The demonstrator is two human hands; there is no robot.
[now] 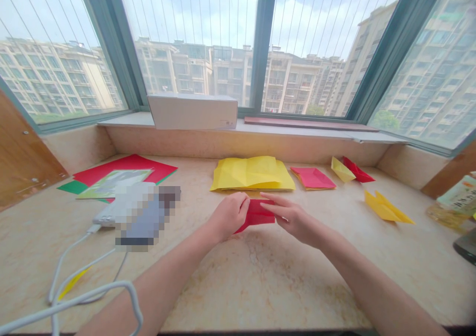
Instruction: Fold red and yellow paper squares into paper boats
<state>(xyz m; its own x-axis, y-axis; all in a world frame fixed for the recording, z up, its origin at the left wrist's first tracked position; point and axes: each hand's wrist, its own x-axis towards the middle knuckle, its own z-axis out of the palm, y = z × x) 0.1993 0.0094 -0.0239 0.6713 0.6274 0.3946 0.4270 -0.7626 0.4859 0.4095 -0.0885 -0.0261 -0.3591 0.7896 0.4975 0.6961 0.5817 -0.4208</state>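
Between my two hands is a folded piece of red paper (pixel 257 212), held just above the counter in the middle of the head view. My left hand (pixel 231 216) is closed around its left end, thumb on top. At the right end, my right hand (pixel 288 214) has its fingers on the paper, index and middle finger apart and the thumb side partly hidden. Right behind the hands lies a stack of creased yellow paper (pixel 253 173). A small pile of red paper squares (pixel 313 177) sits to the right of that stack.
Folded paper boats stand on the right: yellow (pixel 386 208), pale yellow (pixel 342 170), red (pixel 357 170). Left are red sheets (pixel 126 166), a white power bank (pixel 132 199), a blurred-out device (pixel 143 224) and white cables (pixel 92 289). A bottle (pixel 455 202) stands far right; a white box (pixel 193 112) is on the sill.
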